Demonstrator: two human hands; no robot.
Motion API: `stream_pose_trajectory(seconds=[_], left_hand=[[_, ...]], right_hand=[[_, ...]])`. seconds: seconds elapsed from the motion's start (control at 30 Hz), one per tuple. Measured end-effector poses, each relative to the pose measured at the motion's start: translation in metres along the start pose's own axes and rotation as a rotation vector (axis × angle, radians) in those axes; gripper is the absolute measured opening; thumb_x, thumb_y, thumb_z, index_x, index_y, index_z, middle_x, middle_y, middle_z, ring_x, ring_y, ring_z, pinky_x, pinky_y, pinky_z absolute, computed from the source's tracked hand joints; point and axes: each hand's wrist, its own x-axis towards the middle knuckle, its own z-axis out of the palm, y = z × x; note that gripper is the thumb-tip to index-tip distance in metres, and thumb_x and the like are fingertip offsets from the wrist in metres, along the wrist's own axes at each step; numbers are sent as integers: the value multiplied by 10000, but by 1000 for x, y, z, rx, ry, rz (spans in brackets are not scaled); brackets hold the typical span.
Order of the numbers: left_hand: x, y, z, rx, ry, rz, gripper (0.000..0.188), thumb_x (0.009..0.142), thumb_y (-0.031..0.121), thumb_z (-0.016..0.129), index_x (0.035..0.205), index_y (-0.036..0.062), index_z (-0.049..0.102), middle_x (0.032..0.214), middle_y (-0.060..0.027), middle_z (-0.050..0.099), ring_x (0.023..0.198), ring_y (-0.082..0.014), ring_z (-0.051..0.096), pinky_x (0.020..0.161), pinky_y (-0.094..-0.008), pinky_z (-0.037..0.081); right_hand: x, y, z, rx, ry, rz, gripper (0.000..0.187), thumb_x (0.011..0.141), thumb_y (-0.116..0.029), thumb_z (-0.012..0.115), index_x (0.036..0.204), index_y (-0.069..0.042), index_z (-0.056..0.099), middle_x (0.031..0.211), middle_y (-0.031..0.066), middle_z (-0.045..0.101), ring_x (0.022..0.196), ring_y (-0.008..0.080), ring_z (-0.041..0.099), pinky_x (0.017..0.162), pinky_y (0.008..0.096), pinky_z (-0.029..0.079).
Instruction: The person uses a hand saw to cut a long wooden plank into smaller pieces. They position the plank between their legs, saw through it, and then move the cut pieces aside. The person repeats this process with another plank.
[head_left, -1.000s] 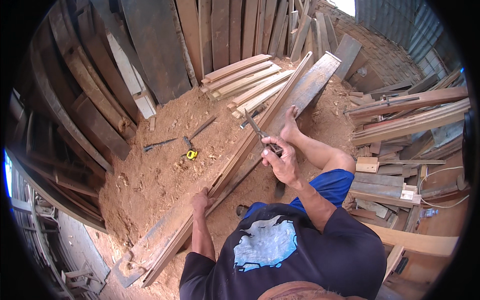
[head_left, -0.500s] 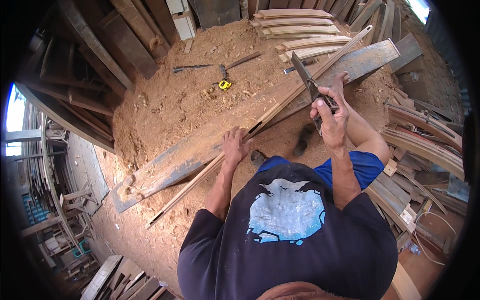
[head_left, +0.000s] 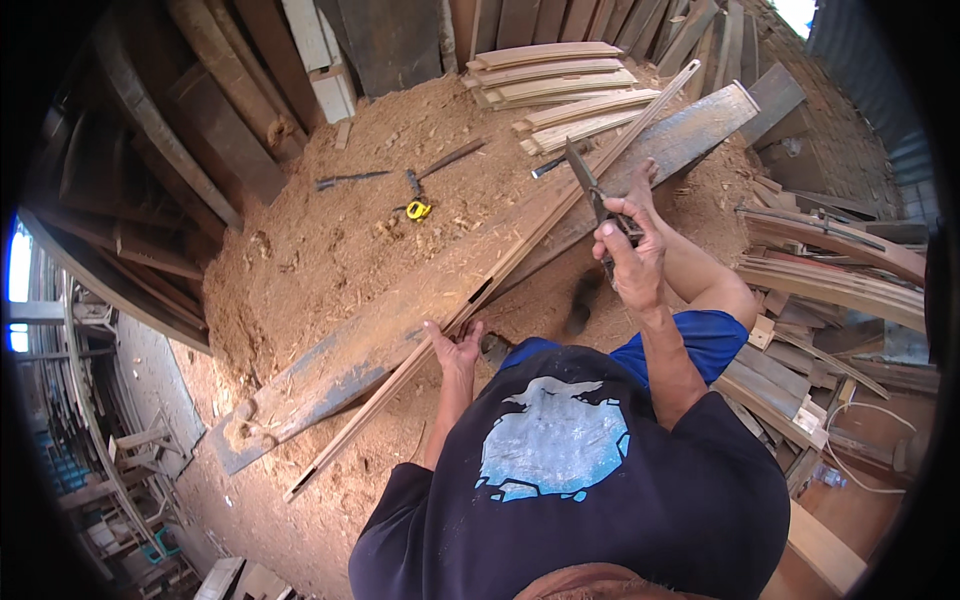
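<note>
A long, narrow wooden strip (head_left: 545, 225) with dark slots cut into it lies slantwise along a wide, weathered plank (head_left: 340, 350). My left hand (head_left: 457, 350) is turned palm up against the strip's near side, thumb and fingers spread, gripping nothing. My right hand (head_left: 636, 255) is closed around the dark handle of what looks like a handsaw (head_left: 588, 185). The blade points up and away, close to the far part of the strip. My bare foot (head_left: 642, 182) is at the plank beside the strip.
Sawdust covers the ground, with a yellow tape measure (head_left: 418, 210), a hammer (head_left: 415, 185) and a dark chisel-like tool (head_left: 350, 180) on it. Curved wooden pieces (head_left: 550, 75) are stacked at the far side. More timber (head_left: 830, 285) is piled at right; boards (head_left: 220, 120) lean at left.
My left hand has turned from palm down on the strip to palm up beside it, shifting nearer to me. My right hand still holds the saw. The whole view has shifted slightly.
</note>
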Motion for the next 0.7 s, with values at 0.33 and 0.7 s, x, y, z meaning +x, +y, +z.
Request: stream_pose_trajectory(seconds=[0.33,0.7], left_hand=[[-1,-15,-31,-113,5,141,320,873,108,697,1166,20,605,1236,-128,637,1173,-329,590,1050,-554,458],[-4,15,-64,-57,-325,243,124,805,25,742,906,57,677,975,-76,732,978,-213,684,966,-405,537]], right_hand=[[4,16,13,-36,-38,-16,300,937,-119,659,1213,-14,606,734,-29,597,654,45,568,613,225,477],[8,14,18,-179,-128,-114,270,935,-94,644,1197,-36,616,763,1,601,704,74,583,648,245,491]])
